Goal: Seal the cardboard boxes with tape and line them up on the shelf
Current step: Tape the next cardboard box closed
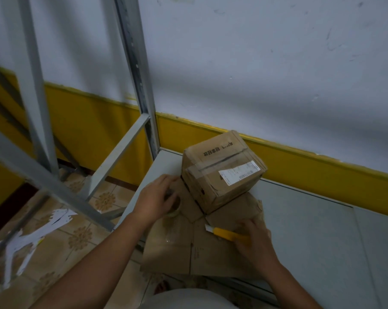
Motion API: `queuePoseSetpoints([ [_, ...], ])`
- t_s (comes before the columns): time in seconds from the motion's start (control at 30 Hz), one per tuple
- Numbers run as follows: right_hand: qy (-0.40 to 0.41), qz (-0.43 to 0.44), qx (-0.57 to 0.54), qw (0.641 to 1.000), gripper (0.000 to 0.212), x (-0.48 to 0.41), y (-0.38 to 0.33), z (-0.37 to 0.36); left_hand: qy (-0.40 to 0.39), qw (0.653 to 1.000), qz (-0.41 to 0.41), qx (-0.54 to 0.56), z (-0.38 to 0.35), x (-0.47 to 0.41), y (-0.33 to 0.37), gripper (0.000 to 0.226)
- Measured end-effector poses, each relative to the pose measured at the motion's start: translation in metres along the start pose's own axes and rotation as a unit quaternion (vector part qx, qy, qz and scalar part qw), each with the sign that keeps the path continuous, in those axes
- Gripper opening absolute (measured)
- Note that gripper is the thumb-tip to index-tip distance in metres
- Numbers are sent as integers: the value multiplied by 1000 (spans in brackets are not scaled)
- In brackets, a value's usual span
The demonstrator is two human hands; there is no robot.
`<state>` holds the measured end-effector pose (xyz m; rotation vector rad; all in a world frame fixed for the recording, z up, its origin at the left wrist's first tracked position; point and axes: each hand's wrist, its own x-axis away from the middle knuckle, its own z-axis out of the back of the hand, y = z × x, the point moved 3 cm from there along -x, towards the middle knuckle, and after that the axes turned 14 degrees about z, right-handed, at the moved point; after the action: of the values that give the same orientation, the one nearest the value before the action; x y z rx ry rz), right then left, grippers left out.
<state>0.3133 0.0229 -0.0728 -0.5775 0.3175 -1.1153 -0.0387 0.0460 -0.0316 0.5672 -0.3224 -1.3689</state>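
1. Grey shelf board (311, 219) fills the lower right of the frame, backed by a white wall (255, 63) with a yellow band (300, 162); a metal upright (135, 63) rises at upper left, above a tiled floor (81, 237) strewn with paper scraps (54, 219).
2. Small cardboard box (213, 197) sits at centre frame, flaps closed, with a clear tape strip (199, 172) along its top seam and a white label (238, 172); it rests on what appears to be a wider cardboard box (210, 253) at lower centre, whose flaps are folded in and meet at untaped seams; the near edge overhangs the board.
3. Left hand (157, 197), left of centre, curls its fingers over the tape roll (175, 209); the roll touches the wider box just beside the small one.
4. Right hand (255, 238), right of lower centre, grips a yellow utility knife (227, 233); the blade points left, low over the flaps.
5. Step judged in hand: taping the wider box. Doing it well probably means lifting the small box off first; pressing the flaps flush; running tape along the centre seam and down both ends; cutting with the blade angled away from the left hand.
6. Contents: both boxes are closed; what they hold cannot be told.
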Motion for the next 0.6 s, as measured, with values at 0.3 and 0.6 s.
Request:
queuePoseSetpoints([
  [0.3, 248, 232, -20, 940, 8, -89, -127, 98, -103, 941, 191, 261, 33, -52, 47, 42],
  [0.6, 109, 138, 71, 982, 33, -153, -149, 53, -164, 895, 239, 339, 12, -42, 53, 15],
])
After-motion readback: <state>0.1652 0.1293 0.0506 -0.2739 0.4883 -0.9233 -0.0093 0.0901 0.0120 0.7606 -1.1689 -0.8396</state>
